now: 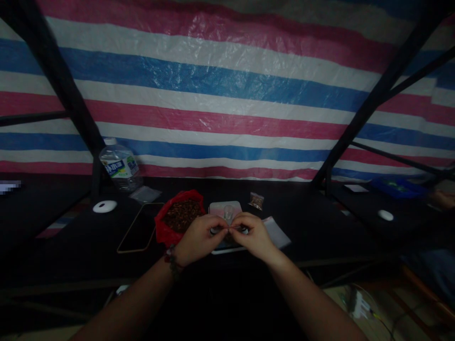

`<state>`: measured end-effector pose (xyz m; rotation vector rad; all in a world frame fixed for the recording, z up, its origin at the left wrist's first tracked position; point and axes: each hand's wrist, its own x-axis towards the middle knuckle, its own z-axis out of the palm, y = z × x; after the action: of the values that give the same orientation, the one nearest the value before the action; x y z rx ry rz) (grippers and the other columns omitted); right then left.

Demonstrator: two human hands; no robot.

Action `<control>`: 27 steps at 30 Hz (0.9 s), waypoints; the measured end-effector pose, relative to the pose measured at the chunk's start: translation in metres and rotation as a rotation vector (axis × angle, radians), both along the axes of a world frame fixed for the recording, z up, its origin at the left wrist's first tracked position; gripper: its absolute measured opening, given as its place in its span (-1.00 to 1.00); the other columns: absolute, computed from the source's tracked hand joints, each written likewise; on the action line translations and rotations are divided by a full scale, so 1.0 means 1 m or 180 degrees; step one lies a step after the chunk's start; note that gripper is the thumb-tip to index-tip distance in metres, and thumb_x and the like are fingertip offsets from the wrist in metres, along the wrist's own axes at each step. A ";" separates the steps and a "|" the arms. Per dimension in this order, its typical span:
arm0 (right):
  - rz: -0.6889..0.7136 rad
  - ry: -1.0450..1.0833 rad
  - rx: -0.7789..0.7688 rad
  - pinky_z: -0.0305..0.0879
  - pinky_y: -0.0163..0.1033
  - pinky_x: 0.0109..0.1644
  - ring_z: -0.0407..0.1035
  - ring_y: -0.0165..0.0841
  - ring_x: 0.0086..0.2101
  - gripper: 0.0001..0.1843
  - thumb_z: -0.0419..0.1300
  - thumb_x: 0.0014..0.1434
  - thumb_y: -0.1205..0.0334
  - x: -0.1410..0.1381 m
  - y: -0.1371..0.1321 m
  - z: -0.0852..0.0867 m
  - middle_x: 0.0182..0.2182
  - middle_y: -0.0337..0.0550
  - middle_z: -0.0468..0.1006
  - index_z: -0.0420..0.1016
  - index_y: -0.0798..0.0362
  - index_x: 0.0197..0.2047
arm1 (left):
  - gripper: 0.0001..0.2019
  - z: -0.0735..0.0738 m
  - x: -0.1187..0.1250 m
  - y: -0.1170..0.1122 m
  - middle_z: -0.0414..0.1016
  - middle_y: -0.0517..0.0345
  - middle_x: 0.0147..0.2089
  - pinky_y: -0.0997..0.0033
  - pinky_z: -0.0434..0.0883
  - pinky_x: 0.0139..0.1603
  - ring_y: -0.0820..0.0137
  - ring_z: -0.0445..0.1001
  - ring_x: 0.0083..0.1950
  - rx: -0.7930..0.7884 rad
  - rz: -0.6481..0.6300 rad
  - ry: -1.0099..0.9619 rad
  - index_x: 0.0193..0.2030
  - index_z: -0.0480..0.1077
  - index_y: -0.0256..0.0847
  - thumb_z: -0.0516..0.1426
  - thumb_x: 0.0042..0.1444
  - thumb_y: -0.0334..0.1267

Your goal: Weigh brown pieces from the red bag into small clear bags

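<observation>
My left hand (206, 234) and my right hand (254, 234) meet above a white digital scale (215, 207), thumbs and forefingers pinched close together. Between them is what looks like a small plastic bag (230, 239), mostly hidden by the fingers and the dim light. On the scale, just behind my fingertips, stands a small clear cup (228, 212). A red plastic bag (164, 232) full of brown, grain-like pieces (182, 214) lies open beside my left hand. To the right of my right hand lie flat clear bags (277, 233). Behind them sits a small filled bag (256, 201).
A smartphone (138, 228) and a white oval object (104, 206) lie on the black table (309, 227) at left. A large clear bottle (121, 166) stands by the dark frame post. At right are a blue tray (400, 188) and another person's hand (444, 199). Striped sheeting (220, 94) hangs behind.
</observation>
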<state>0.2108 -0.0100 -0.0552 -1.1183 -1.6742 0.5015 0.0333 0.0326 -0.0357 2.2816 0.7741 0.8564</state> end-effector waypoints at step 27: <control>-0.1593 0.1574 -0.0163 0.23 -0.34 -0.47 0.27 -0.43 -0.56 -0.65 0.15 0.11 -0.07 0.116 0.052 -0.008 -0.53 -0.25 0.43 0.39 0.09 -0.32 | -0.73 -0.002 -0.015 0.026 0.57 0.16 -0.40 0.46 0.30 -0.31 0.38 0.49 -0.37 0.0319 0.0766 0.0364 -0.41 0.54 -0.19 0.14 0.15 -0.08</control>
<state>0.3264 0.0416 -0.0635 -1.2732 -0.9186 0.4491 0.0179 0.0587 -0.0372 2.3743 1.0971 0.8942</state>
